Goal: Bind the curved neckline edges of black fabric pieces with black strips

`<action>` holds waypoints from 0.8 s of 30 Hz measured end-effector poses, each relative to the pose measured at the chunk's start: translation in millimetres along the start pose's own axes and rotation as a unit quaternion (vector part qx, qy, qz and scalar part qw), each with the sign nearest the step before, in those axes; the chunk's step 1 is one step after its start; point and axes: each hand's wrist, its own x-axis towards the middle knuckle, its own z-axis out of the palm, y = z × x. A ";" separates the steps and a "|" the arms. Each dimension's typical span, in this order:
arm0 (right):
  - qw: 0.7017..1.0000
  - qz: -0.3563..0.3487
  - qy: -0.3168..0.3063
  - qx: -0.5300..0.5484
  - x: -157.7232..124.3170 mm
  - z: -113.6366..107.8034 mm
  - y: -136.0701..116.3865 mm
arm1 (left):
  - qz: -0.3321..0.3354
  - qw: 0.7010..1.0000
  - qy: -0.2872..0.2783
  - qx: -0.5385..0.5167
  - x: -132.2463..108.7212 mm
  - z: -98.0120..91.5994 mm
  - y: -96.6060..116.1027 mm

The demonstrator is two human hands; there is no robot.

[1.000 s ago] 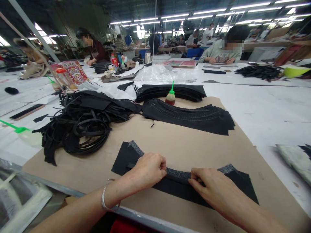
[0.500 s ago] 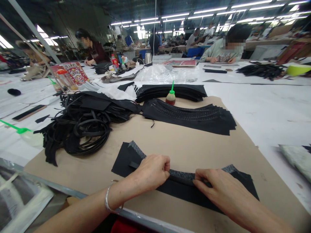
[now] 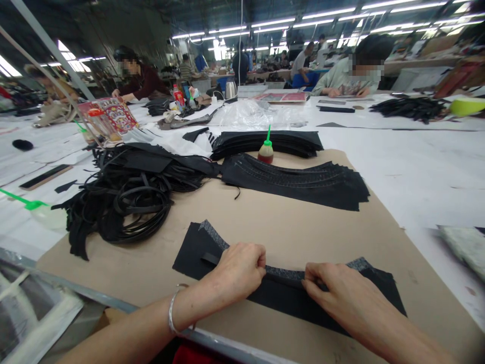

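A curved black fabric panel (image 3: 291,303) lies flat on brown paper in front of me, with a speckled grey band (image 3: 286,273) along its concave upper edge. From beneath my left hand pokes the loose end of a narrow black strip (image 3: 209,259). My left hand (image 3: 240,268), a silver bangle on its wrist, is closed with curled fingers at the band, on that strip. To its right, my right hand (image 3: 337,288) pinches the strip between thumb and fingers at the same edge. The fingertips' exact hold is partly hidden.
Left on the brown paper (image 3: 204,212) lies a heap of black strips (image 3: 140,202). Beyond the panel are stacked black curved pieces (image 3: 295,182) and a green-nozzled glue bottle (image 3: 265,151). Another squeeze bottle (image 3: 45,212) lies far left. Co-workers sit across the white table (image 3: 417,167).
Both hands stay at nearly the same spots on the panel's edge. The strip between them now lies flatter. At the back left, a co-worker's arm has moved left.
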 end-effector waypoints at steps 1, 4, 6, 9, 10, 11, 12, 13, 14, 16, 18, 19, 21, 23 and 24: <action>1.000 0.001 0.002 -0.001 0.1 0.2 0.1 | -0.001 1.000 0.000 0.000 -0.1 0.2 0.2; 1.000 0.005 0.001 -0.005 0.9 0.4 -0.3 | -0.008 1.000 -0.001 0.002 -0.7 0.3 1.3; 1.000 0.007 -0.001 -0.008 1.4 -0.1 -0.9 | -0.012 1.000 -0.002 0.003 -1.0 0.2 2.3; 1.000 0.004 0.001 -0.009 1.8 -1.0 -1.3 | -0.016 1.000 -0.002 0.004 -1.3 0.1 3.6; 1.000 0.003 0.002 -0.009 1.9 -1.2 -1.2 | -0.016 1.000 -0.001 0.005 -1.2 0.2 3.6; 1.000 0.002 0.004 -0.009 1.9 -1.4 -1.0 | -0.015 1.000 0.000 0.006 -1.1 0.5 3.4; 1.000 0.001 0.005 -0.009 1.8 -1.4 -0.7 | -0.015 1.000 0.001 0.009 -0.8 1.0 3.0; 1.000 -0.001 0.006 -0.010 1.8 -1.3 -0.3 | -0.014 1.000 0.002 0.011 -0.5 1.6 2.4; 1.000 -0.001 0.008 -0.012 1.8 -1.1 0.1 | -0.014 1.000 0.004 0.013 -0.1 2.4 1.7; 1.000 -0.002 0.012 -0.014 1.8 -0.4 0.7 | -0.013 1.000 0.006 0.018 0.9 4.4 0.4; 1.000 -0.006 0.020 -0.019 1.9 0.6 1.0 | -0.013 1.000 0.007 0.024 1.5 6.5 -0.2; 0.999 -0.007 0.026 -0.023 1.9 1.2 1.0 | -0.013 0.999 0.008 0.028 1.6 7.4 -0.2; 0.998 -0.012 0.042 -0.033 1.7 2.2 0.8 | -0.012 0.999 0.009 0.036 1.1 8.7 0.2; 0.998 -0.016 0.052 -0.041 1.2 3.1 0.6 | -0.016 0.999 0.010 0.038 0.1 9.6 0.9; 0.997 -0.017 0.055 -0.044 0.8 3.6 0.6 | -0.020 0.999 0.012 0.037 -0.4 10.0 1.1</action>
